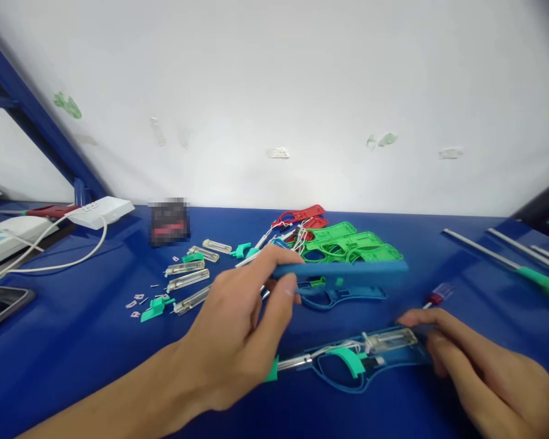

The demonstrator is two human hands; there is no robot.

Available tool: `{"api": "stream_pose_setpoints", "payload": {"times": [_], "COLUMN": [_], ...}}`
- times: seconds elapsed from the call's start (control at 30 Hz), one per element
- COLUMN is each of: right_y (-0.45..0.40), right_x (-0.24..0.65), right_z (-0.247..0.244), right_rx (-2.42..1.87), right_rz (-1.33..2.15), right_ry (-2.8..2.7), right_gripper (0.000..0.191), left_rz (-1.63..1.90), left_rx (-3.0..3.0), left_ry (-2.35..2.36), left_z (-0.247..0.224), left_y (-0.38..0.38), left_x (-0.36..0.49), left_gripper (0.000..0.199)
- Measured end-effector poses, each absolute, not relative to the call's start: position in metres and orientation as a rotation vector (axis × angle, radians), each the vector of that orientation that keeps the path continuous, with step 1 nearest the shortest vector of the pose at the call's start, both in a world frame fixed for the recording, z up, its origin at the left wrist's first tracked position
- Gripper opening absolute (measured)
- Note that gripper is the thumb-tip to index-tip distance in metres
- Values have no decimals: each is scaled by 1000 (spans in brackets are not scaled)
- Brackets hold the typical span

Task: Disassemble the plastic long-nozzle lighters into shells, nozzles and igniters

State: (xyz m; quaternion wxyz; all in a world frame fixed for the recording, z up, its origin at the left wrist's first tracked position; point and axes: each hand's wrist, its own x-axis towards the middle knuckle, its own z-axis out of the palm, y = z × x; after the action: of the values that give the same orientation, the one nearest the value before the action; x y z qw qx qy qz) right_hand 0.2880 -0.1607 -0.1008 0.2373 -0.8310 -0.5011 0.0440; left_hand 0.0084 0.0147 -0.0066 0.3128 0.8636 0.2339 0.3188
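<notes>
1. the left grip [242, 317] is closed, thumb against fingers, on one end of a blue shell half [361, 272], which is raised above the surface [96, 329] and seen almost edge-on.
2. below it, a loaded blue shell [405, 356] lies on the surface, carrying a clear tank [388, 340], a teal trigger [348, 358] and a metal rod [295, 363] pointing left.
3. the right grip [485, 372] is at the loaded shell's right end, fingers curled; whether it pinches the shell, i cannot tell.
4. a screwdriver [437, 295] lies just behind the right grip.
5. green shells [363, 242] and red shells [307, 213] are piled farther back; loose tanks [188, 280] lie to the left.
</notes>
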Motion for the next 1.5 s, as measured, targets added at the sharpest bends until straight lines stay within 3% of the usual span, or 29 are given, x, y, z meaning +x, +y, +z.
{"api": "stream_pose_setpoints", "payload": {"times": [0.2,0.47,1.07,1.27,1.4,1.5], "right_y": [-159,-153,-154,-152,-153,-151], "right_x": [284,279,277,264,252,251], "right_z": [-97,-93,-89,-74,-66,-68], "right_rx": [-2290,-2343,-2265,-2084,-1828,-1656], "right_rz": [110,137,3,-64,-215,-326], "right_ry": [-1373,-1314,-1453,-1488,-1646,-1894], "right_gripper": [52,53,45,32,23,31], "left_rz": [1135,860,718,835,1102,1087], "left_rx": [2661,2929,2858,2852,2878,2859], "left_ry": [1033,1316,1074,1068,703,397], "left_z": [-4,-20,-29,-28,-22,-17], "left_y": [42,60,51,46,41,33], "left_x": [3,2,7,9,11,10], "left_gripper": [19,27,36,34,20,18]}}
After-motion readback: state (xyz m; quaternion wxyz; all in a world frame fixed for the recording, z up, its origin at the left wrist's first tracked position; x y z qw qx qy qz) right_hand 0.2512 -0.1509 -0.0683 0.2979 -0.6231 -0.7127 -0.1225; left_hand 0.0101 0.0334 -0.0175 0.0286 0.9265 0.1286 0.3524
